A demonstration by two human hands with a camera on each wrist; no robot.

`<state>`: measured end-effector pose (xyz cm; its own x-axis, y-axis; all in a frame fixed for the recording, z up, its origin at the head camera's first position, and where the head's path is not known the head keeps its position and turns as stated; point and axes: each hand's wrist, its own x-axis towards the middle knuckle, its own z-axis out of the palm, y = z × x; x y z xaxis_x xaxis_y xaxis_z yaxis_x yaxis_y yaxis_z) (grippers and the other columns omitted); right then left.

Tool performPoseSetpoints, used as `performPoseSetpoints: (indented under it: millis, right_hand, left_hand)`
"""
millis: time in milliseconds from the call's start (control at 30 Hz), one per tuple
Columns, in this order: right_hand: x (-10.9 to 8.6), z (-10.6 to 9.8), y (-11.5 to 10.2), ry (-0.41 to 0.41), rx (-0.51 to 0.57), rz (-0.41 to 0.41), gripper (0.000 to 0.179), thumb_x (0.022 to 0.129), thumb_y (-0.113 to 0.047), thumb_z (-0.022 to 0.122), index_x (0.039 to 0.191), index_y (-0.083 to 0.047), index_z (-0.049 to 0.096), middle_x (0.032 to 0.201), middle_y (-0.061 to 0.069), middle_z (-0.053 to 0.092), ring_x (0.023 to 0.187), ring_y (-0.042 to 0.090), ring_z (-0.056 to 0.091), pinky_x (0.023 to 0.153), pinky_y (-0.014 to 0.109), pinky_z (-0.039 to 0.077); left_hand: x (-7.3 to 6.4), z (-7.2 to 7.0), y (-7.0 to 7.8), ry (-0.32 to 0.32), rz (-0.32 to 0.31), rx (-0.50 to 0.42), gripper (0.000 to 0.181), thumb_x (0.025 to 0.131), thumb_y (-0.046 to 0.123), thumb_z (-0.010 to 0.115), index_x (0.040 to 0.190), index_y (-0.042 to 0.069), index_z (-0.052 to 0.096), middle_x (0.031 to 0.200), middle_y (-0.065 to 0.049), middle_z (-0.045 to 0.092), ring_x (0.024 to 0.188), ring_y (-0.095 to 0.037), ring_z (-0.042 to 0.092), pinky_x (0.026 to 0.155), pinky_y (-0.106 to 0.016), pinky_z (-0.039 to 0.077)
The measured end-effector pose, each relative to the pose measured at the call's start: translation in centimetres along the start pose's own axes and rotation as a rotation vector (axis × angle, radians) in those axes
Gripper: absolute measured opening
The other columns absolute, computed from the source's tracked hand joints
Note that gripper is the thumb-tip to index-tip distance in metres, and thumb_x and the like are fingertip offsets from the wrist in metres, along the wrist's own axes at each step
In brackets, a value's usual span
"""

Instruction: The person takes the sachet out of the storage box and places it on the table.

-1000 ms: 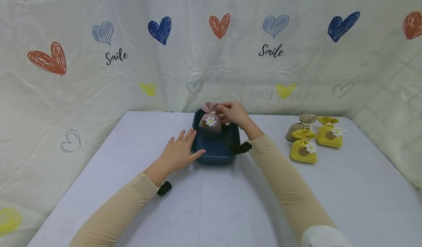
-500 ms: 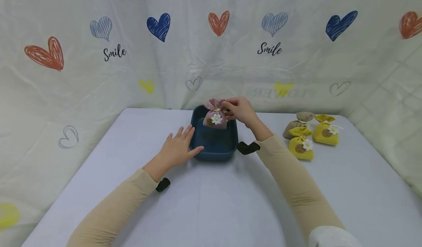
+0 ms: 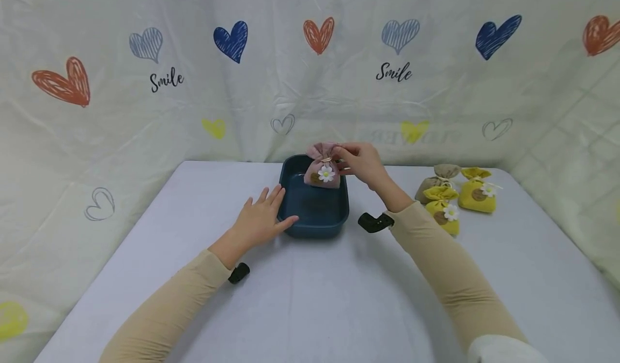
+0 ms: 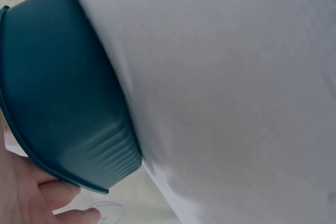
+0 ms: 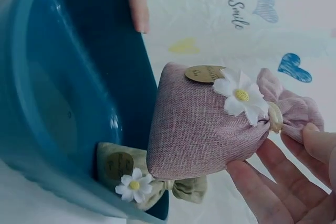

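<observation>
A pink cloth sachet (image 3: 322, 173) with a white flower and a round tag hangs above the back right of a dark blue plastic basin (image 3: 315, 226). My right hand (image 3: 360, 164) pinches it by the gathered neck, as the right wrist view also shows. Inside the basin lies a greenish-beige sachet (image 5: 123, 166), tilted in a corner under the pink one. My left hand (image 3: 259, 218) rests on the basin's left rim, fingers extended; in the left wrist view its fingertips (image 4: 60, 195) touch the rim from outside.
On the right of the white table (image 3: 295, 298) stand two yellow sachets (image 3: 478, 195) and a grey-brown sachet (image 3: 431, 184), close together. A white curtain (image 3: 271, 94) printed with hearts hangs behind the table's back edge.
The pink sachet has moved up and to the right with my right hand, from deeper over the basin toward its back right. My left hand has kept its place at the rim.
</observation>
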<state>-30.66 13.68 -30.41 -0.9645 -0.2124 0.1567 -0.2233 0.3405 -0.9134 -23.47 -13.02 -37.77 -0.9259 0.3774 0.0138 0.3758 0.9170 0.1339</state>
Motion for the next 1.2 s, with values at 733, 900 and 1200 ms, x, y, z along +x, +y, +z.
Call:
performPoseSetpoints:
  millis: [733,900,1200]
  right_hand:
    - [-2.8,-3.3,-0.1,-0.064,-0.077,0.006,0.043,0.109,-0.023,0.054,0.14,0.007,0.059,0.128,0.029,0.064,0.111,0.041,0.068,0.088,0.041,0.058]
    - [-3.5,-4.1,0.3,-0.072,-0.088,0.007,0.044,0.11,-0.023,0.053,0.14,0.008,0.058,0.129,0.029,0.063,0.113,0.041,0.067,0.089,0.041,0.058]
    - [-4.8,-5.4,0.7,-0.038,-0.147,0.018,0.044,0.109,-0.025,0.054,0.139,0.007,0.06,0.128,0.028,0.065,0.11,0.038,0.069,0.085,0.037,0.059]
  left_hand:
    - [0.1,0.0,-0.1,-0.002,0.002,0.002,0.089,0.103,0.064,0.046,0.163,0.003,0.022,0.169,-0.013,0.019,0.153,-0.04,0.02,0.115,-0.067,0.024]
    - [0.1,0.1,-0.2,-0.005,-0.002,0.001,0.09,0.102,0.066,0.044,0.164,0.004,0.021,0.169,-0.012,0.018,0.153,-0.039,0.019,0.115,-0.067,0.024]
    - [0.2,0.4,-0.4,-0.004,0.002,0.0,0.09,0.102,0.066,0.044,0.164,0.005,0.02,0.17,-0.011,0.017,0.154,-0.039,0.018,0.115,-0.067,0.023]
